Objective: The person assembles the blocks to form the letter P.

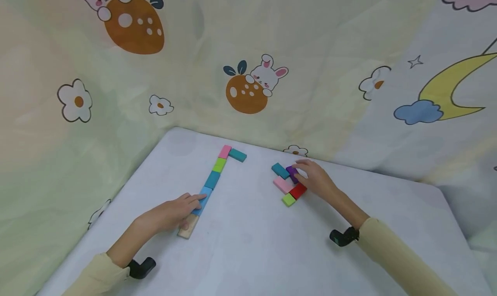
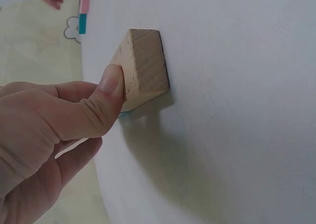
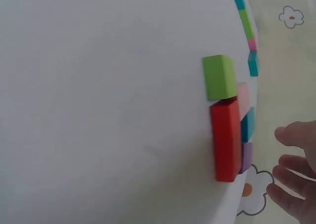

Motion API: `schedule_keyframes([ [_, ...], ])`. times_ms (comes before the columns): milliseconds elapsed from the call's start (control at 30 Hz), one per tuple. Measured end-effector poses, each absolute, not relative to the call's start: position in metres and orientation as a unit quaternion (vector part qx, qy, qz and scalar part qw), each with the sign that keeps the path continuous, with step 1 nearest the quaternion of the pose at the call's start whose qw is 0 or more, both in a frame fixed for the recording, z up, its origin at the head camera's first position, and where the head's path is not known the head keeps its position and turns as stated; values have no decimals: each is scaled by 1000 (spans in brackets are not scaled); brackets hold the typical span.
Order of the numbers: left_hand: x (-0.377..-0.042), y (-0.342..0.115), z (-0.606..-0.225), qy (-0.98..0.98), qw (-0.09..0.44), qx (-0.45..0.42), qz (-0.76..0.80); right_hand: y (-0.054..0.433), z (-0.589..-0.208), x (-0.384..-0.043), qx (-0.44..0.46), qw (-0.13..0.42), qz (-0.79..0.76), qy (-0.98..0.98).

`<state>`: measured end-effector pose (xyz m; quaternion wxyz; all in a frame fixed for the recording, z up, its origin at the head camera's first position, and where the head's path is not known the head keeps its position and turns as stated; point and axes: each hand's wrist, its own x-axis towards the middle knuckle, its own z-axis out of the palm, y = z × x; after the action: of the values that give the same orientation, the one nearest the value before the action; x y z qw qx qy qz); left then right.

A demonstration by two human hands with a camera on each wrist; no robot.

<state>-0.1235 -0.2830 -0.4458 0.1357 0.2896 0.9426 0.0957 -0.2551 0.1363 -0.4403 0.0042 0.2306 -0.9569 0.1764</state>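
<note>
Left hand (image 1: 172, 212) on a block row (image 1: 212, 180)
Right hand (image 1: 315, 178) is at a cluster (image 1: 282, 185), perhaps touching the purple block (image 1: 290, 171).

Work area: white table (image 1: 248, 253), screened at the back and sides by cloth (image 1: 326, 93) printed with cartoon rabbits (image 1: 265, 77), flowers (image 1: 77, 112) and a moon (image 1: 438, 89). Room type, home or otherwise, cannot be determined.

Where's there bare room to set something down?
Bare table lies between the block row and the block cluster, and on toward the near side. It's crowded around the cluster, by the right hand, and along the row, where the left hand rests.
</note>
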Motion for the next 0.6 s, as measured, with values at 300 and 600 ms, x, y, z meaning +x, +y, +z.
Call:
schedule_keyframes([
  [300, -124, -281, -446, 945, 141, 279, 95, 175, -468, -229, 391, 3, 80, -917],
  [600, -120, -282, -447, 945, 140, 279, 95, 178, -469, -235, 376, -44, 114, -919],
])
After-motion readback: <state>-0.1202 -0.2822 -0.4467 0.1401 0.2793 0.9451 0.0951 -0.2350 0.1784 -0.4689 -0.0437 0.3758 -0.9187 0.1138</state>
